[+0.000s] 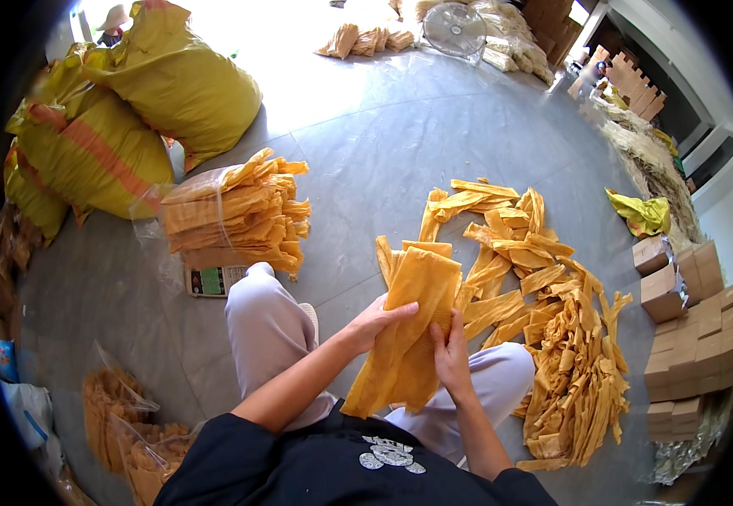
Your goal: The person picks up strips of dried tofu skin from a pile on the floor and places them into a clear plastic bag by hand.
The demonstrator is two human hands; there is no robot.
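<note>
Between my knees I hold a small stack of flat yellow-orange dried strips [413, 312], which look like dried bean curd skin. My left hand [381, 322] grips the stack's left edge, its thumb lying across the front. On the right edge, my right hand [451, 352] is closed with its thumb on the face; the fingers behind are hidden. More loose strips [501, 244] are spread on the floor just beyond and to the right. They run into a thick heap of crumpled pieces [573, 379] beside my right knee.
Left of my knees, a plastic-wrapped bundle of strips [231, 219] rests on a digital scale [207, 282]. Filled bags [143, 438] stand lower left, big yellow sacks [172, 84] farther off. Cardboard boxes [695, 346] line the right; a floor fan [455, 32] stands at the back.
</note>
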